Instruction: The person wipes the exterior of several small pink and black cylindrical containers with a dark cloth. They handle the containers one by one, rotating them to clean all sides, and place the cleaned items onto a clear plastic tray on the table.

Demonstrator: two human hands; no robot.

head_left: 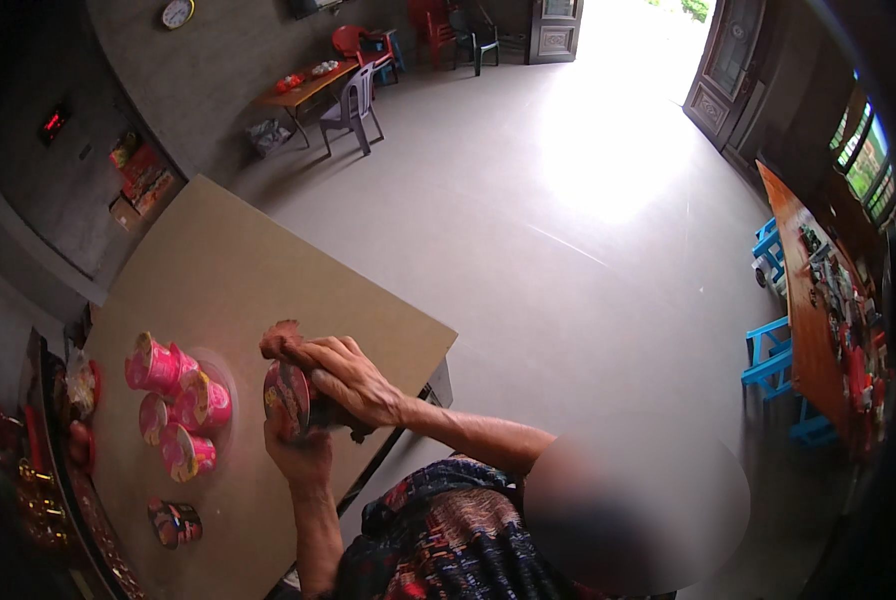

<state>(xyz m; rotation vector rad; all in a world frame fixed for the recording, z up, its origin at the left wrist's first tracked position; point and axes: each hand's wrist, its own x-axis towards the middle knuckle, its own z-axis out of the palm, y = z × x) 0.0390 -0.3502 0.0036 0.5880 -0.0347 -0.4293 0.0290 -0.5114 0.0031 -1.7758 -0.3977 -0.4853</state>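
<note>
My left hand [298, 445], blurred by motion, is closed around the lower side of a dark, round tub [286, 395] with a reddish printed top. My right hand [358, 380] reaches across from the right and presses a reddish-brown cloth [283, 337] against the tub's far rim. Part of the tub is hidden behind my fingers. Left of my hands, several pink cups [205, 403] with foil lids are grouped on the table, some tilted. A similar dark tub [175, 523] lies nearer to me at the left.
The tan table [368, 315] has a corner to the right of my hands. A dark shelf [53, 470] with bags and ornaments runs along its left side. Farther off are a small wooden table [313, 88], chairs [351, 110], blue stools [768, 360] and a cluttered wooden table [808, 300].
</note>
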